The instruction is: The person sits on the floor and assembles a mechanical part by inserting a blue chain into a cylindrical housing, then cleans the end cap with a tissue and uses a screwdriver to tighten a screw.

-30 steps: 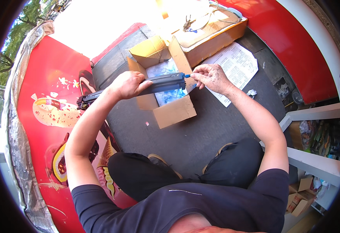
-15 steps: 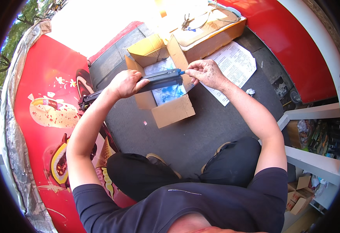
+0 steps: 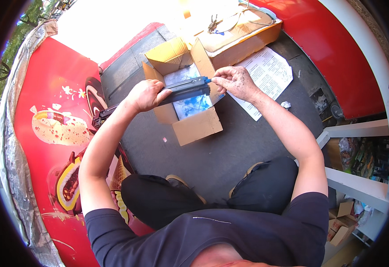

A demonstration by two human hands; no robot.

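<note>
My left hand [image 3: 148, 95] is wrapped over a long black printer toner cartridge [image 3: 186, 91], its thumb along the near side. The cartridge lies crosswise above an open cardboard box [image 3: 197, 127], and its left part passes behind my left forearm. At its right end, a toothed edge faces down and a small blue piece [image 3: 208, 81] sticks out. My right hand [image 3: 238, 83] pinches that blue piece between thumb and fingertips; I cannot tell whether it is fixed to the cartridge. Inside the box lies a white plastic sheet or bag [image 3: 192, 107] with blue stains.
A larger cardboard box [image 3: 247, 44] with a cord and dark bits on top stands behind. A printed paper sheet [image 3: 271, 73] and crumpled white scrap [image 3: 285, 105] lie at right. Red panels [image 3: 65, 169] flank both sides; a white-framed shelf [image 3: 359, 182] stands right.
Very little differs. The cartridge's right end and my right hand have shifted up slightly; both hands keep the same hold.
</note>
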